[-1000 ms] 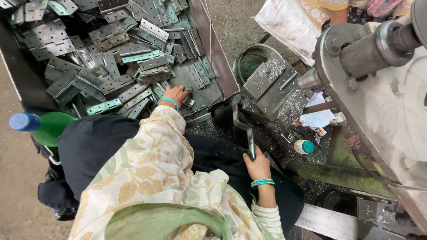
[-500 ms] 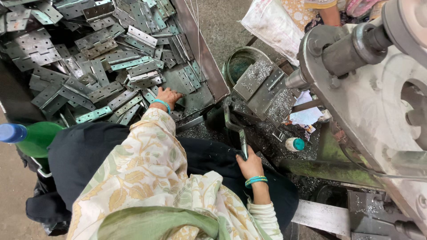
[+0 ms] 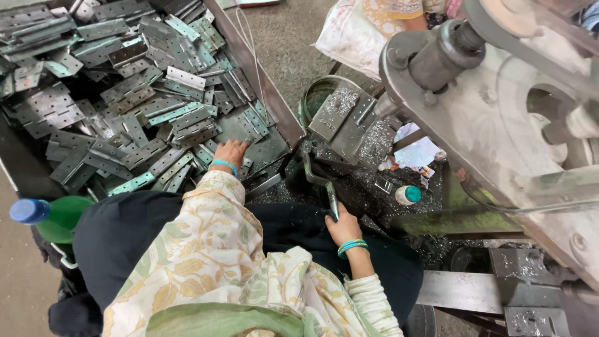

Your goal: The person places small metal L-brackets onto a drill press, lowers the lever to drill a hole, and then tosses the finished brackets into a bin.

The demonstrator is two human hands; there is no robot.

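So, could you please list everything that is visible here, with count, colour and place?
metal hinge plates: many, grey, some greenish, heaped in the tray at upper left
tray: one, dark, upper left
bottle: one, green with blue cap, lower left
press machine: one, grey, right
bent lever: one, dark, centre
small container: one, white with teal cap, beside the machine
bucket: one, greenish, top centre
left hand: on the plates
right hand: grip on the lever
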